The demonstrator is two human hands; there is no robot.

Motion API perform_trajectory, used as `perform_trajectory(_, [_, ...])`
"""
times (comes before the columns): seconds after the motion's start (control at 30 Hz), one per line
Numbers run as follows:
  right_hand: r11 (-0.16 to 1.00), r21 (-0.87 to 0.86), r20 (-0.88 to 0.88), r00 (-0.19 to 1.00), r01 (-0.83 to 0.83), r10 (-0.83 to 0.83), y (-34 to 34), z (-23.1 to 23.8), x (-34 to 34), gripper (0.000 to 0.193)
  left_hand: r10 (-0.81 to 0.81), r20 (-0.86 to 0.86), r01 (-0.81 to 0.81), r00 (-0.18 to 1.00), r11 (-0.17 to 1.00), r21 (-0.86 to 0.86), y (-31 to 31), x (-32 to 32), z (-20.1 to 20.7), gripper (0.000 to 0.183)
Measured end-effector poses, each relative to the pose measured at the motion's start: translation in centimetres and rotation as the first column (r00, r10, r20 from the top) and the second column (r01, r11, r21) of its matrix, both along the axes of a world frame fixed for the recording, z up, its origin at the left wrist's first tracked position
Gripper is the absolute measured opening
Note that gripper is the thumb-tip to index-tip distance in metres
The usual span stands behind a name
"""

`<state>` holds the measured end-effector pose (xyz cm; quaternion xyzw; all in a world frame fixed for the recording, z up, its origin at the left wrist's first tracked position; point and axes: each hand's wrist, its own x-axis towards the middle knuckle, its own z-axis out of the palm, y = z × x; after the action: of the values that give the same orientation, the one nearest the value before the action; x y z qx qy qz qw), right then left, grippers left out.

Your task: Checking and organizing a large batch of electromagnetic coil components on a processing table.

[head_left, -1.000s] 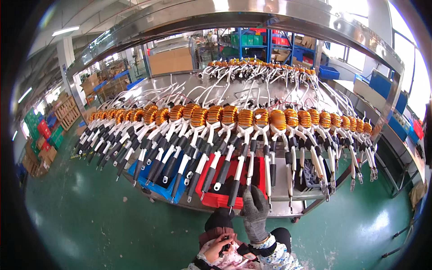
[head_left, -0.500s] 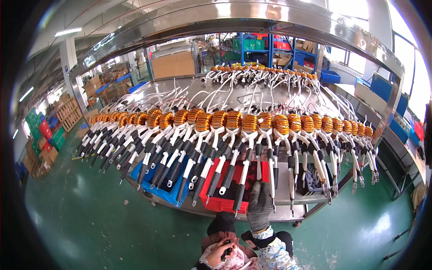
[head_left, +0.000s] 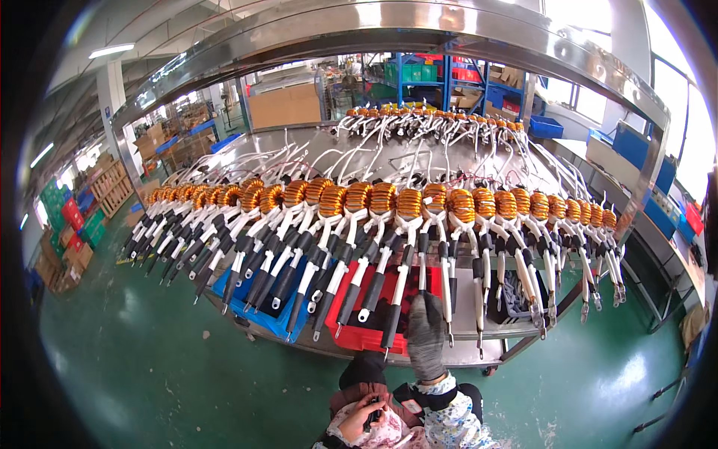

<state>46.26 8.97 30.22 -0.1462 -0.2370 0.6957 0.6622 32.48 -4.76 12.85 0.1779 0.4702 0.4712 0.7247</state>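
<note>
- The white lead (head_left: pixel 422 263) beside your right hand hangs from an orange-wound coil (head_left: pixel 434 197) in the front row, over the cart's (head_left: pixel 299 138) near edge.
- Your gloved right hand (head_left: pixel 427 344) has climbed a little toward that coil over the last second; its fingertips now hide the lead's end, which showed above them before.
- The glove is blurred, so you cannot tell from here whether its fingers pinch the lead or merely touch it.
- Your bare left hand (head_left: pixel 357 423) stays low by your body, fingers curled round a small dark object (head_left: pixel 374 411).
- Neighbouring leads hang close on both sides, crowding your glove's reach.
- Beneath are a red bin (head_left: pixel 363 340) and, leftward, a blue bin (head_left: pixel 258 318).
</note>
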Motion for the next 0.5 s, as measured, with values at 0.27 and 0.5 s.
perform_trajectory(0.27, [0.995, 0.058, 0.033, 0.996, -0.086, 0.085, 1.3, 0.3, 0.3, 0.032, -0.057, -0.080, 0.057, 0.995, 0.998, 0.004, -0.1, -0.2, 1.1, 0.013])
perform_trajectory(0.5, [0.314, 0.908, 0.404, -0.386, 0.277, -0.829, 1.6, -0.7, -1.1, 0.026, -0.073, 0.118, 0.065, 0.990, 0.995, 0.070, 0.3, 0.3, 3.9, 0.013])
